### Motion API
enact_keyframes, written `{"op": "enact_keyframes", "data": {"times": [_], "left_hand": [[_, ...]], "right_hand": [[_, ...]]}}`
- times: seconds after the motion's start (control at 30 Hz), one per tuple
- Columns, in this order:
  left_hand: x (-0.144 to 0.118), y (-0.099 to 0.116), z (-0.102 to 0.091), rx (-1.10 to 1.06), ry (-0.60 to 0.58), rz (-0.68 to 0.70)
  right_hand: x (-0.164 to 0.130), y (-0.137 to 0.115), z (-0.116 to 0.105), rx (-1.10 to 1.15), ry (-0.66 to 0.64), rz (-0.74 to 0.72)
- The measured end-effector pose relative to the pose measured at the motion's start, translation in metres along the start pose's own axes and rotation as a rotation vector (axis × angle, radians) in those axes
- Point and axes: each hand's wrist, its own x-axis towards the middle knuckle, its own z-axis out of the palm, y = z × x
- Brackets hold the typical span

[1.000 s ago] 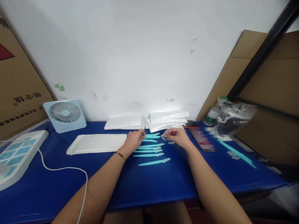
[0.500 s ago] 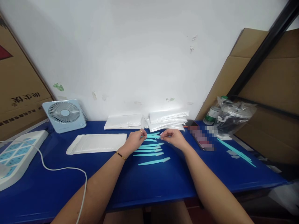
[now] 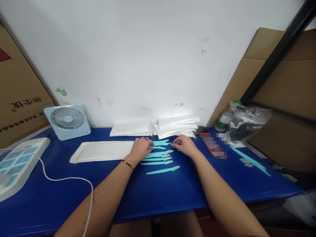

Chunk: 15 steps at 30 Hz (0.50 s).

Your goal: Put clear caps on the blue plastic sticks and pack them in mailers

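Several turquoise eyebrow razors [image 3: 158, 163] lie in a loose column on the blue table, their pale tips pointing right. At the far end of the column my left hand [image 3: 141, 148] rests with curled fingers around the handle end of a razor [image 3: 158, 147]; the fingers partly hide it. Just right of those tips, my right hand [image 3: 184, 144] is closed in a pinch on a small clear blade cap [image 3: 171, 144]. Between the two hands, more razors [image 3: 160, 143] lie close together.
White padded packets [image 3: 176, 126] are stacked by the wall, and a flat one [image 3: 101, 151] lies left. A phone [image 3: 213, 148], more turquoise sticks [image 3: 250, 160] and clear bits [image 3: 245, 161] are right. A fan [image 3: 67, 121], power strip [image 3: 24, 164] and white cable [image 3: 64, 178] stand left.
My right hand has drawn slightly right, away from the razor tip, with the small clear piece in its fingers. My left hand has shifted a little left and lowered over the handles.
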Motion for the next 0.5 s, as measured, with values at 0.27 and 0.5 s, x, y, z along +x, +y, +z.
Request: {"op": "enact_keyframes", "data": {"times": [0.27, 0.5], "left_hand": [[0.002, 0.002, 0.007, -0.003, -0.024, 0.017], [0.003, 0.002, 0.007, -0.033, -0.032, 0.009]], "right_hand": [[-0.003, 0.003, 0.005, 0.067, -0.139, -0.006], [-0.001, -0.006, 0.01, 0.154, -0.177, -0.02]]}}
